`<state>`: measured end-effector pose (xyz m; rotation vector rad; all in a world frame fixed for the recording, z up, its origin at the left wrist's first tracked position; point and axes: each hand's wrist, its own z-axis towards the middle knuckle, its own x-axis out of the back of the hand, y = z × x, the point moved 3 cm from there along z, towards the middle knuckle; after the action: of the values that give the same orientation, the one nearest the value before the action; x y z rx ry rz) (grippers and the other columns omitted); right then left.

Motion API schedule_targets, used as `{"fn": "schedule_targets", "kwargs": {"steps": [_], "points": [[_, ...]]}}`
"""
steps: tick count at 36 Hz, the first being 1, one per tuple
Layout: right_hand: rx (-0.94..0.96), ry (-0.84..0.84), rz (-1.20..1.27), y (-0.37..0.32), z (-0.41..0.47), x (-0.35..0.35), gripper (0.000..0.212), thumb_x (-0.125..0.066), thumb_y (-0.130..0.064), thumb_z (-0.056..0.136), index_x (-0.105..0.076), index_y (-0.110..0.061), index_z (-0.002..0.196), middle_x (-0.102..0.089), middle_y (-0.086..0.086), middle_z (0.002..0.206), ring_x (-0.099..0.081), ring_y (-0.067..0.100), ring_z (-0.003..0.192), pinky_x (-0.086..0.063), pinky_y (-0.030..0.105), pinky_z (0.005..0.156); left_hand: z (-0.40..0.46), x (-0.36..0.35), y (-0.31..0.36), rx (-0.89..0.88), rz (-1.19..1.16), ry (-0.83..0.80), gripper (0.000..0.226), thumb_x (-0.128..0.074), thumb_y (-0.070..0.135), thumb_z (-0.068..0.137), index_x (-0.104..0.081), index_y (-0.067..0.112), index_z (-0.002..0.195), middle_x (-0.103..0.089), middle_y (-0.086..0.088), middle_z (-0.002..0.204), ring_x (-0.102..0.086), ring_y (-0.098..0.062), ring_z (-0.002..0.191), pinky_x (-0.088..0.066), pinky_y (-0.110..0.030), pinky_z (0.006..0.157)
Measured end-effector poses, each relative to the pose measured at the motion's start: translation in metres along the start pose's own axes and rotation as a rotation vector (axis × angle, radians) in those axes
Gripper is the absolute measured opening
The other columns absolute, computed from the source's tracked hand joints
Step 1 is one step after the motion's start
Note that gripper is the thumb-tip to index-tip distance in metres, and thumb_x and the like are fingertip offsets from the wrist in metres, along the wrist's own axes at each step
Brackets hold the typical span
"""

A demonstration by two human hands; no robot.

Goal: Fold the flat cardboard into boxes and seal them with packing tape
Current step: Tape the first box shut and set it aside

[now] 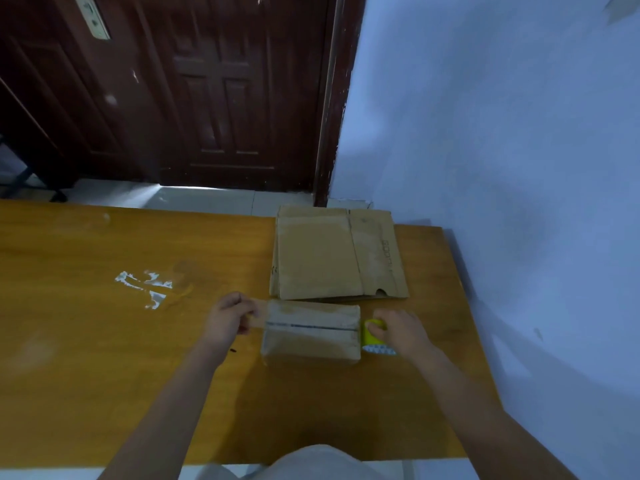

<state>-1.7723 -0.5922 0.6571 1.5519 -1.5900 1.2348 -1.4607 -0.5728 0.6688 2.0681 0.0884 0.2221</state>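
Fingers of the left hand point(228, 318) pinch the free end of the packing tape point(254, 322) at the left edge of the folded box point(311, 332), whose flaps are closed along a dark seam. Right of the box, the right hand point(398, 332) curls round a yellow-green tape dispenser point(374, 336). Flat cardboard point(336, 254) lies stacked just beyond, on the wooden table point(104, 341)
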Motion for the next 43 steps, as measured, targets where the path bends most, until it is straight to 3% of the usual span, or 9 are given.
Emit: {"fn": "schedule_targets", "kwargs": {"steps": [6,11,16,24,27,31,35,38,43], "points": [[-0.006,-0.009,0.002,-0.002,-0.001,-0.004,0.026,-0.040,-0.041,0.098,-0.046,-0.021,0.081,-0.042,-0.007,0.061,-0.045,0.022,0.069,-0.032,0.035,0.078,0.005,0.003,-0.015,0.081,-0.026,-0.041,0.026,-0.052,0.007,0.095,-0.054,0.004,0.069,-0.051,0.005,0.044,-0.044,-0.015,0.047,-0.042,-0.027,0.048],[-0.023,-0.015,0.019,-0.002,-0.001,-0.005,0.027,-0.040,-0.041,0.098,-0.049,-0.020,0.083,-0.044,-0.006,0.062,-0.046,0.022,0.070,-0.029,0.034,0.076,0.014,0.003,-0.031,0.146,0.057,-0.052,0.029,-0.049,0.005,0.097,-0.048,0.006,0.068,-0.049,-0.009,0.065,-0.038,-0.019,0.052,-0.035,-0.032,0.052],[-0.030,-0.027,0.005,-0.010,0.000,-0.004,0.036,-0.040,-0.040,0.098,-0.031,-0.028,0.065,-0.041,-0.007,0.061,-0.043,0.021,0.069,-0.027,0.033,0.075,0.016,-0.013,-0.041,0.169,0.147,-0.035,0.031,-0.044,0.009,0.100,-0.045,0.009,0.069,-0.043,-0.010,0.068,-0.039,-0.022,0.060,-0.040,-0.036,0.059],[-0.064,-0.018,0.038,-0.016,-0.002,-0.004,0.038,-0.041,-0.039,0.097,-0.031,-0.028,0.063,-0.039,-0.007,0.061,-0.043,0.020,0.071,-0.028,0.035,0.079,0.018,-0.022,-0.045,0.200,0.168,-0.042,0.027,-0.040,0.006,0.100,-0.048,0.006,0.075,-0.049,-0.012,0.072,-0.045,-0.023,0.064,-0.041,-0.036,0.061],[-0.074,-0.012,0.068,-0.018,-0.003,-0.006,0.033,-0.042,-0.038,0.097,-0.038,-0.023,0.069,-0.038,-0.007,0.060,-0.042,0.021,0.069,-0.028,0.035,0.075,0.017,-0.023,-0.046,0.221,0.178,-0.097,0.018,-0.041,0.016,0.101,-0.052,0.007,0.090,-0.054,-0.011,0.081,-0.049,-0.023,0.068,-0.042,-0.033,0.058],[-0.060,0.015,0.141,-0.018,-0.004,-0.008,0.036,-0.047,-0.034,0.096,-0.035,-0.019,0.065,-0.036,-0.004,0.057,-0.043,0.021,0.063,-0.026,0.032,0.058,0.015,-0.026,-0.055,0.357,0.104,-0.108,0.018,-0.039,0.029,0.102,-0.050,0.017,0.110,-0.055,-0.005,0.094,-0.052,-0.023,0.081,-0.044,-0.040,0.076],[-0.065,0.018,0.236,-0.020,-0.007,-0.011,0.033,-0.049,-0.032,0.096,-0.040,-0.012,0.072,-0.035,-0.003,0.057,-0.037,0.015,0.055,-0.022,0.029,0.048,0.020,-0.032,-0.058,0.478,0.060,-0.049,0.030,-0.038,0.029,0.102,-0.051,0.016,0.125,-0.055,-0.012,0.119,-0.052,-0.032,0.107,-0.041,-0.043,0.086],[-0.072,0.010,0.284,-0.023,-0.012,-0.016,0.034,-0.048,-0.033,0.096,-0.040,-0.016,0.068,-0.038,-0.003,0.057,-0.037,0.012,0.052,-0.024,0.028,0.048,0.028,-0.030,-0.057,0.569,0.095,0.030,0.033,-0.040,0.025,0.101,-0.056,0.004,0.121,-0.053,-0.020,0.131,-0.049,-0.035,0.121,-0.043,-0.047,0.094],[-0.104,-0.014,0.426,-0.029,-0.019,-0.028,0.033,-0.045,-0.038,0.097,-0.042,-0.019,0.071,-0.039,-0.002,0.062,-0.037,0.011,0.055,-0.026,0.026,0.051,0.044,-0.002,-0.055,0.455,0.263,0.210,0.031,-0.044,0.015,0.099,-0.054,-0.007,0.119,-0.057,-0.028,0.116,-0.055,-0.043,0.106,-0.049,-0.050,0.085]]}}
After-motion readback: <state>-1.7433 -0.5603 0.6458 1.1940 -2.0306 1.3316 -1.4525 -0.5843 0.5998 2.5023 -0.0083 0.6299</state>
